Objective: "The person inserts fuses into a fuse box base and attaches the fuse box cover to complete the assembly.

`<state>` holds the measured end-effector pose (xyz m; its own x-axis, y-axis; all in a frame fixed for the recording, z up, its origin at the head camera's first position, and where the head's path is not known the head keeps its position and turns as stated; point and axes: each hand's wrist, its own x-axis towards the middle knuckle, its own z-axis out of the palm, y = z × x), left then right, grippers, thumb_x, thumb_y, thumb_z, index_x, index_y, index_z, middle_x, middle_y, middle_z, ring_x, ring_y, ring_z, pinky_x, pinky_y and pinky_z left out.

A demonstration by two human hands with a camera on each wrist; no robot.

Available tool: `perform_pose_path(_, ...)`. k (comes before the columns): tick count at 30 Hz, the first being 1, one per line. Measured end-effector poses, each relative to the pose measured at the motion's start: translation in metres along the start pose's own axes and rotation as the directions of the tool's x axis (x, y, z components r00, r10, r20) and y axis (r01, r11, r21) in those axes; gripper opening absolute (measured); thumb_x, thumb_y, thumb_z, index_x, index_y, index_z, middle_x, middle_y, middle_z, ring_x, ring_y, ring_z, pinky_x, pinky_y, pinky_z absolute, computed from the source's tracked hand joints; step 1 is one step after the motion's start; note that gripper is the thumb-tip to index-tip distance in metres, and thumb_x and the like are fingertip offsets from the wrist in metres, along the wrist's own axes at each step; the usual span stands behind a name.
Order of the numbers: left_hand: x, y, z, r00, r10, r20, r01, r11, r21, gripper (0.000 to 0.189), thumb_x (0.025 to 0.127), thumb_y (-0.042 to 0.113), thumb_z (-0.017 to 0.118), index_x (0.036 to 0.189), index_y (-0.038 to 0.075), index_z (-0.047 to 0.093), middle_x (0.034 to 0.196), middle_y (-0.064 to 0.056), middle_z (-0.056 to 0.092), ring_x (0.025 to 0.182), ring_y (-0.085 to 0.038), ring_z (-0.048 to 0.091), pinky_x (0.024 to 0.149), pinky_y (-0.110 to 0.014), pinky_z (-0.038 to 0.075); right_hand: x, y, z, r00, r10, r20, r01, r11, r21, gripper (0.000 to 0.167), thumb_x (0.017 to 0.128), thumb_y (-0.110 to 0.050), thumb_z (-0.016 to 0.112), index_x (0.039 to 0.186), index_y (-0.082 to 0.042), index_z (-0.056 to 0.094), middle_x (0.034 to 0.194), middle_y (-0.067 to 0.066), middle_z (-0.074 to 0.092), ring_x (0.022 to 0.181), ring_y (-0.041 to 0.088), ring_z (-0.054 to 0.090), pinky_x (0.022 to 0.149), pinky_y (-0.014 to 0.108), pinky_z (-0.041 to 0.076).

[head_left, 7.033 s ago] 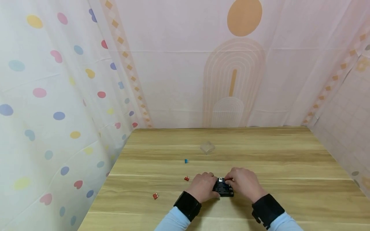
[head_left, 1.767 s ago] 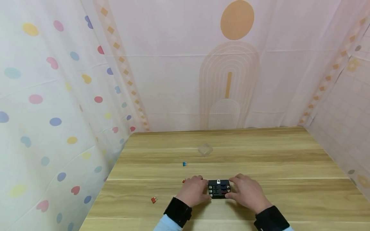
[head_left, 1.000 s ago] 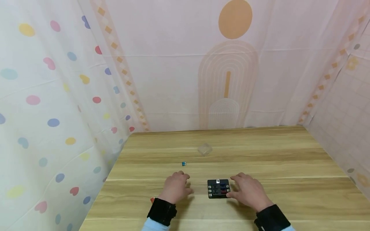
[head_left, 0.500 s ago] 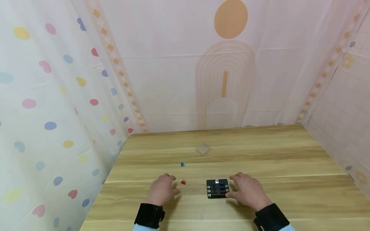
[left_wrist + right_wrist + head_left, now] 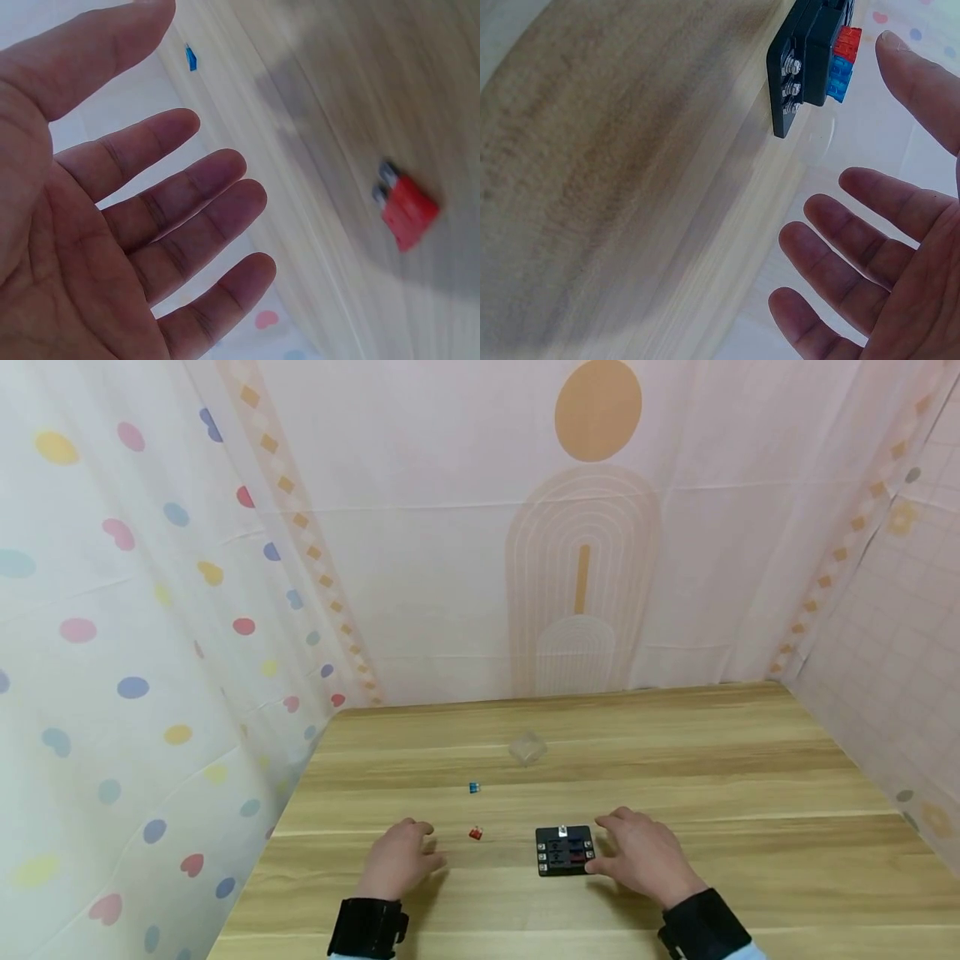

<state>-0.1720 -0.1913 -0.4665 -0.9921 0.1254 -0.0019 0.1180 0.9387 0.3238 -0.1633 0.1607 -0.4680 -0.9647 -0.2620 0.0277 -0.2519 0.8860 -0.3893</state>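
Observation:
A black fuse block lies on the table, with screw terminals along its sides. In the right wrist view a red blade fuse and a blue blade fuse sit side by side in it. My right hand is at the block's right edge, fingers spread and holding nothing. Farther left, my left hand hovers over the wood, fingers extended and nothing in them. A loose red fuse lies close to it in the left wrist view. Another loose red fuse lies between that hand and the block.
A loose blue fuse lies beyond the red one. Farther back, a clear plastic cover rests on the wooden table. Patterned curtains hang behind the table and along both sides.
My left hand has left the block and moved left past the loose red fuse, covering the nearer one in the head view. My right hand has stopped working on the block and opened beside it.

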Motion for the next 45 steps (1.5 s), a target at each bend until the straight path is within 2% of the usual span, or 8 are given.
perform_pose_path(9,-0.011,-0.013,-0.006,0.998,-0.06,0.019,0.061,0.997,-0.04,0.046,0.077,0.022,0.083,0.111,-0.005,0.068,0.101,-0.017,0.066,0.092,-0.034,0.064,0.083,-0.052,0.051,0.0,0.001,-0.001,1.0,-0.008,-0.007,0.008,1.0,-0.012,0.065,0.073,-0.046,0.085,0.122,-0.007,0.068,0.117,0.013,0.064,0.105,0.035,0.062,0.083,0.054,0.05)
perform_pose_path(18,-0.018,-0.029,-0.004,0.994,-0.103,0.025,0.105,0.992,-0.064,0.051,0.074,0.023,0.085,0.112,-0.006,0.068,0.108,-0.021,0.067,0.101,-0.038,0.063,0.089,-0.054,0.048,0.001,0.001,-0.002,1.0,-0.008,-0.004,0.008,1.0,-0.011,0.064,0.073,-0.046,0.085,0.121,-0.007,0.068,0.116,0.012,0.064,0.105,0.034,0.061,0.084,0.054,0.05)
perform_pose_path(30,-0.027,-0.035,-0.005,0.992,-0.119,0.042,0.122,0.99,-0.066,0.037,0.071,0.021,0.086,0.099,0.001,0.071,0.096,-0.01,0.068,0.088,-0.029,0.064,0.078,-0.05,0.051,0.001,0.002,-0.001,1.0,-0.013,-0.009,0.013,1.0,-0.012,0.064,0.074,-0.046,0.084,0.122,-0.007,0.068,0.117,0.012,0.065,0.105,0.034,0.062,0.083,0.053,0.05)
perform_pose_path(40,-0.029,-0.037,-0.001,0.989,-0.13,0.066,0.135,0.986,-0.093,0.019,0.074,0.007,0.082,0.086,0.008,0.067,0.079,0.0,0.063,0.069,-0.017,0.055,0.063,-0.038,0.046,0.0,0.001,-0.001,1.0,-0.018,-0.015,0.018,1.0,-0.012,0.063,0.074,-0.045,0.084,0.122,-0.007,0.068,0.117,0.012,0.065,0.105,0.034,0.062,0.084,0.053,0.05)
perform_pose_path(45,-0.028,-0.036,0.002,0.992,-0.112,0.053,0.116,0.989,-0.095,0.016,0.075,0.0,0.076,0.082,0.009,0.066,0.075,0.001,0.06,0.067,-0.016,0.052,0.062,-0.037,0.045,0.0,0.001,0.0,1.0,-0.018,-0.016,0.018,1.0,-0.007,0.062,0.074,-0.044,0.085,0.121,-0.007,0.069,0.115,0.011,0.065,0.104,0.033,0.062,0.083,0.053,0.05)
